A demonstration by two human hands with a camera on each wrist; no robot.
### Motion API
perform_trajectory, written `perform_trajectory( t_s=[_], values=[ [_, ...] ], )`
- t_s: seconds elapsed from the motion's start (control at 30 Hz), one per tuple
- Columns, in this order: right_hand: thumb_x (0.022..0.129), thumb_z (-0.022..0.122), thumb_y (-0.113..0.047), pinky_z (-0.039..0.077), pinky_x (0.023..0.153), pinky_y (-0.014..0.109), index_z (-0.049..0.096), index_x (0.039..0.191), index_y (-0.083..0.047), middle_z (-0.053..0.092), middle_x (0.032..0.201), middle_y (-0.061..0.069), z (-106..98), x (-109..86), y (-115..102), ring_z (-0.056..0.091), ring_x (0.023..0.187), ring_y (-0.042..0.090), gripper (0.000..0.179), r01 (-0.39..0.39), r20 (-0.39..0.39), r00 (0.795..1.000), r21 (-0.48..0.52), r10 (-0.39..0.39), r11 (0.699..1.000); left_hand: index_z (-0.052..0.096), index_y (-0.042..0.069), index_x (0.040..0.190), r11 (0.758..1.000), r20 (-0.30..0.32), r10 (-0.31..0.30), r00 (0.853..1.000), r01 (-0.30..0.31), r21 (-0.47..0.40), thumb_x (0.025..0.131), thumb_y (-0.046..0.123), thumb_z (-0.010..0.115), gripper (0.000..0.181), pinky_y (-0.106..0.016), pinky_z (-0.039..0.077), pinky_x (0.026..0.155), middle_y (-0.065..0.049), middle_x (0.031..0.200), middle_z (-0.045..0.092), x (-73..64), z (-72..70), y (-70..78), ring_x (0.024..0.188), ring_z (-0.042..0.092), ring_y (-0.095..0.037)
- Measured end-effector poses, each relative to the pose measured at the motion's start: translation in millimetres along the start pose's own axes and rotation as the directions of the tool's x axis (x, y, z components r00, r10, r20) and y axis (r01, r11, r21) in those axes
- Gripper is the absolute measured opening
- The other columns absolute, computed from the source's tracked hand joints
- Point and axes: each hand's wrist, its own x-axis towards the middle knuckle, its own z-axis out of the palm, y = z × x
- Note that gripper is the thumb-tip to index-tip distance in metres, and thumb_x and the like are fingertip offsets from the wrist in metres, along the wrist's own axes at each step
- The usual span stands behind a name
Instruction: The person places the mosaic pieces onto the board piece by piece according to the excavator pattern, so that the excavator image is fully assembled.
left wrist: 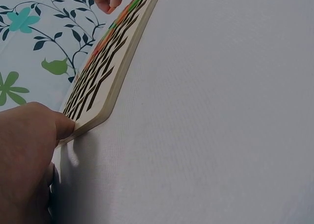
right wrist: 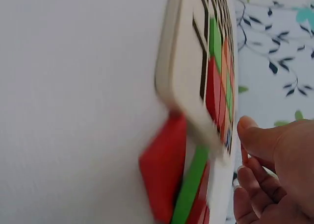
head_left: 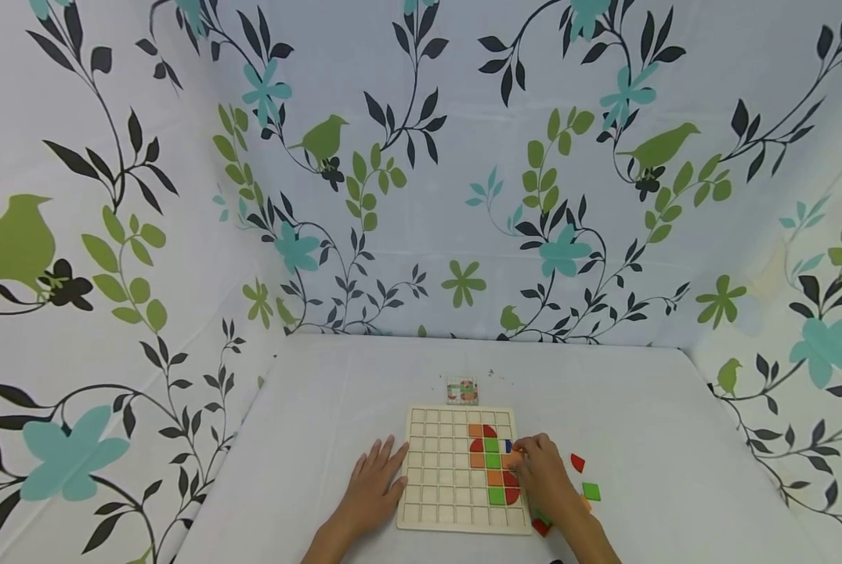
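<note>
A pale wooden grid board [head_left: 435, 526] lies on the white table, with several red, orange and green tiles, one of them a green tile [head_left: 496, 496], set in cells on its right side. A blue-and-white piece [head_left: 506, 446] sits near the right edge. My left hand [head_left: 373, 487] rests at the board's left edge with fingers spread, its thumb [left wrist: 64, 126] touching the rim. Over the right edge, my right hand [head_left: 543, 475] pinches a small orange tile [left wrist: 111, 10] between thumb and fingertips. Part of that tile is hidden by the fingers.
Loose tiles lie right of the board: a red one [head_left: 578, 463], a green one [head_left: 591, 491], and a small pile with a red tile [right wrist: 164, 167] by the near right corner. A small patterned card [head_left: 462, 391] lies beyond the far edge. Floral cloth [head_left: 421, 196] surrounds the table.
</note>
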Motion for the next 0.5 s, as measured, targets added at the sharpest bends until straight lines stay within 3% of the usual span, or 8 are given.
perform_trajectory(
  t_s=[0.2, 0.37, 0.5],
  values=[
    [0.099, 0.075, -0.019, 0.053, 0.085, 0.035, 0.071, 0.117, -0.014, 0.055, 0.108, -0.005, 14, -9.0, -25, 0.049, 0.098, 0.013, 0.02, 0.153, 0.035, 0.988, -0.012, -0.152, 0.988, 0.042, 0.019, 0.163, 1.0, -0.008, 0.008, 1.0, -0.007, 0.01, 0.109, 0.033, 0.054, 0.057, -0.073, 0.013, 0.125, -0.016, 0.173, 0.027, 0.7, -0.9, -0.9, 0.161, 0.018, -0.044],
    [0.096, 0.078, -0.024, 0.053, 0.088, 0.037, 0.068, 0.121, -0.018, 0.056, 0.111, -0.007, 26, -12.3, -35, 0.049, 0.1, 0.013, 0.027, 0.161, 0.089, 0.984, -0.049, -0.156, 0.986, 0.043, 0.017, 0.163, 1.0, -0.001, 0.005, 1.0, -0.005, -0.006, 0.109, 0.032, 0.054, 0.056, -0.073, 0.012, 0.124, -0.017, 0.173, 0.028, -0.5, -2.2, 0.6, 0.161, 0.018, -0.044],
    [0.095, 0.08, -0.026, 0.046, 0.083, 0.035, 0.067, 0.11, -0.023, 0.056, 0.106, -0.009, 31, -12.5, -37, 0.047, 0.099, 0.013, 0.019, 0.178, 0.109, 0.979, -0.066, -0.171, 0.982, 0.043, 0.017, 0.162, 1.0, 0.0, 0.005, 1.0, -0.005, -0.004, 0.109, 0.032, 0.054, 0.056, -0.074, 0.012, 0.124, -0.017, 0.173, 0.028, -1.6, -2.6, 0.5, 0.161, 0.018, -0.045]
  ],
)
